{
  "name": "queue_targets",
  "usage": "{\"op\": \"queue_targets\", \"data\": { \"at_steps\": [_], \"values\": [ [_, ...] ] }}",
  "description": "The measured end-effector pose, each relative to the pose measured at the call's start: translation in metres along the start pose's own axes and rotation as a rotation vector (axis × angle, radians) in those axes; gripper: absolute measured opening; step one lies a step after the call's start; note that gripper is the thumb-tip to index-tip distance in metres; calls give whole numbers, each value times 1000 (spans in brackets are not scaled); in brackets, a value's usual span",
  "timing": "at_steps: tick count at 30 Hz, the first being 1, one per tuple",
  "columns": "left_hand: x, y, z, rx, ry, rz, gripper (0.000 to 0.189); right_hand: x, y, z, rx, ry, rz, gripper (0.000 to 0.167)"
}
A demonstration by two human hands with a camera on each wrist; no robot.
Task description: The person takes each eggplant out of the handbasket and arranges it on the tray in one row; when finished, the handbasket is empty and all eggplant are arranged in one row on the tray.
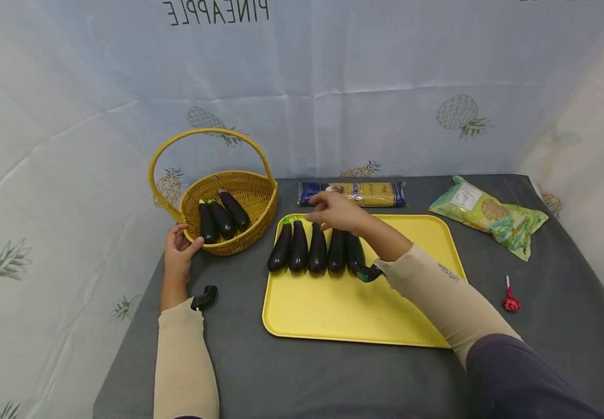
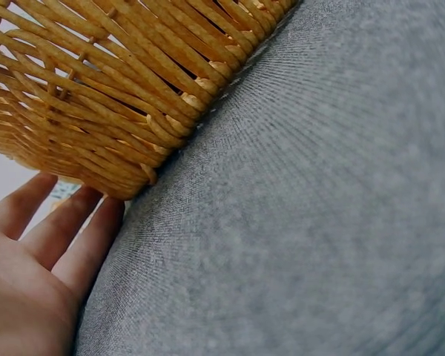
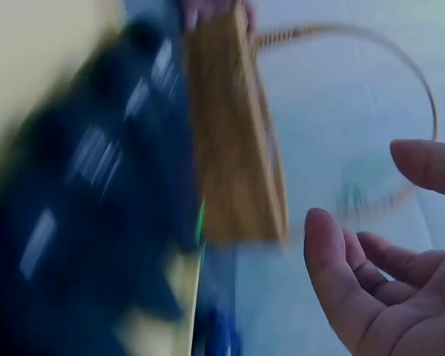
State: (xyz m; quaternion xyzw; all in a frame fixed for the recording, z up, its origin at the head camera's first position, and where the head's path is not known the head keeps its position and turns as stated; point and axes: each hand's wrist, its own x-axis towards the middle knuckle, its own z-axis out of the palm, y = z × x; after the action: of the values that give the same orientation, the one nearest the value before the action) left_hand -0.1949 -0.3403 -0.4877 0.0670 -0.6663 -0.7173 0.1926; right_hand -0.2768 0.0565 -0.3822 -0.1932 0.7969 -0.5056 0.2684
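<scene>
Three dark purple eggplants (image 1: 234, 210) lie inside a yellow wicker basket (image 1: 252, 233) with a tall hoop handle, at the left in the head view. My left hand (image 1: 178, 256) holds the basket's near left side by the rim. In the left wrist view its fingers (image 2: 63, 226) touch the outer weave; the thumb is out of sight there. Several more eggplants (image 1: 299, 250) lie side by side on a yellow tray (image 1: 328, 311). Above their stem ends hovers my right hand (image 1: 343, 214), thumb and fingers apart with nothing between them. The right wrist view is partly blurred.
Behind the tray lies a blue and yellow packet (image 1: 375, 194), possibly pasta. A green snack bag (image 1: 490, 212) lies at the back right, with a red lollipop (image 1: 511, 302) nearer the front. A pineapple-print curtain (image 1: 365, 128) hangs behind the grey table (image 1: 307, 378).
</scene>
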Motion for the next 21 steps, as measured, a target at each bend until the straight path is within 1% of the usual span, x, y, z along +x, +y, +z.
{"op": "queue_targets", "data": {
  "at_steps": [2, 4, 6, 8, 11, 13, 18, 21],
  "values": [
    [3, -5, -4, 2, 5, -9, 46, 17, -17, 18, 30, -69, -59, 55],
    [4, -9, -6, 6, 7, -13, 47, 36, -31, 36, 26, -108, -100, 51],
    [5, -11, -7, 11, 10, -10, 47, 56, -43, 52, -10, -113, -129, 49],
    [6, -11, -6, 16, 14, -1, 47, 76, -50, 65, -38, -104, -136, 47],
    [5, -10, -5, 2, 15, 2, 46, 105, -54, 78, -60, -98, -121, 49],
    [4, -10, -4, 0, 13, -2, 46, 122, -55, 85, -109, -74, -108, 49],
    [5, -12, -4, -1, 2, 0, 48, 155, -56, 100, -325, 16, -73, 49],
    [5, -11, -5, -10, 0, -1, 48, 171, -54, 109, -421, 15, -26, 55]
  ]
}}
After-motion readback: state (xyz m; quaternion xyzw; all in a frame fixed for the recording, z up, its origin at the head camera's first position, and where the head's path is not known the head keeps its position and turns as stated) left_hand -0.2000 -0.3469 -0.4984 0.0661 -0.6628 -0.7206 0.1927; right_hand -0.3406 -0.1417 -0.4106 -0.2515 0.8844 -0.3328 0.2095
